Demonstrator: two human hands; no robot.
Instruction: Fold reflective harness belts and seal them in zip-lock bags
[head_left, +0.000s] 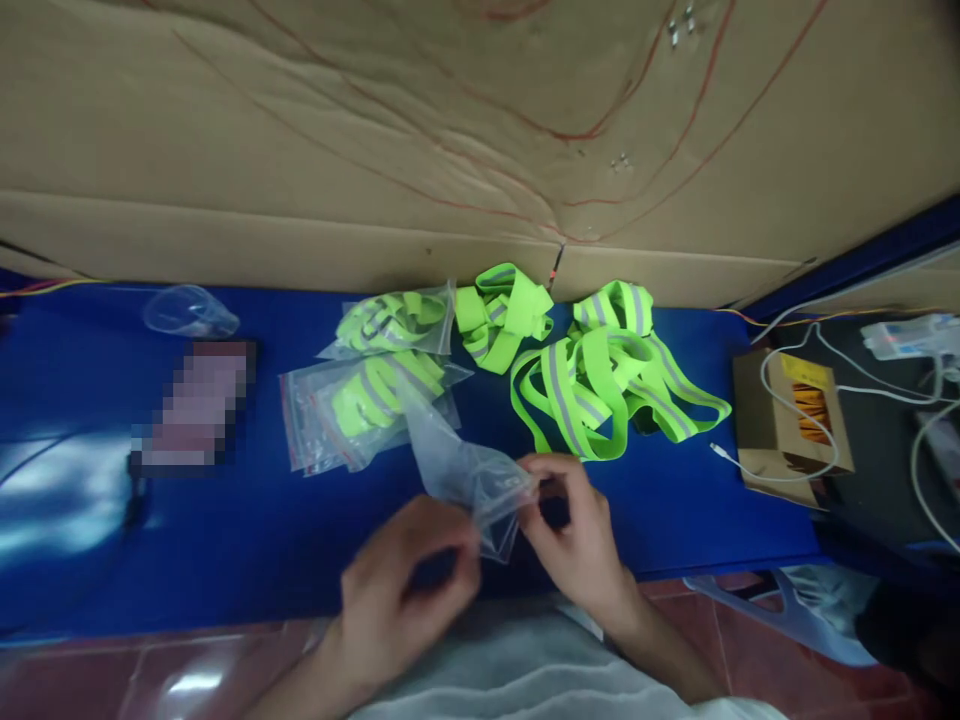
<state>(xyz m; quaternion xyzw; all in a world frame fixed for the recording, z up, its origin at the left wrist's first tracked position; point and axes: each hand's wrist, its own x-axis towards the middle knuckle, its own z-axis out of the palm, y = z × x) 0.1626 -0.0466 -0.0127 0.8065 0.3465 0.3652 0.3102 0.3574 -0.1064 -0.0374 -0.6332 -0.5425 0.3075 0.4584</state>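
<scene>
Left hand [416, 585] sits at seven o'clock from the clear bag [450, 465], thumb and forefinger curled into a nearly closed ring with their tips at its near edge; I cannot tell whether they grip it. At four o'clock the right hand [577, 530] pinches a corner of that bag firmly between thumb and fingertips. Around them on the blue cloth [277, 560], from the left: a pale shiny patch [67, 500] at nine o'clock, too blurred to name; a flat rectangular thing [201, 400], pixelated, between nine and ten; and a crumpled piece of clear plastic [187, 312] at ten. Next come flat bags with red seals [307, 425], between nine and ten and close by. Two packed bags of lime-green strap lie at eleven, the lower packed bag [375, 395] in front of the upper packed bag [390, 322]; the clear bag's far tip overlaps the lower one, standing in its way. A loose strap bundle [502, 320] sits at twelve, and a tangled strap heap [592, 395] at two crowds the space beyond the right hand. At three, a white cable [780, 477] crosses the front of an opened cardboard box [757, 410].
</scene>
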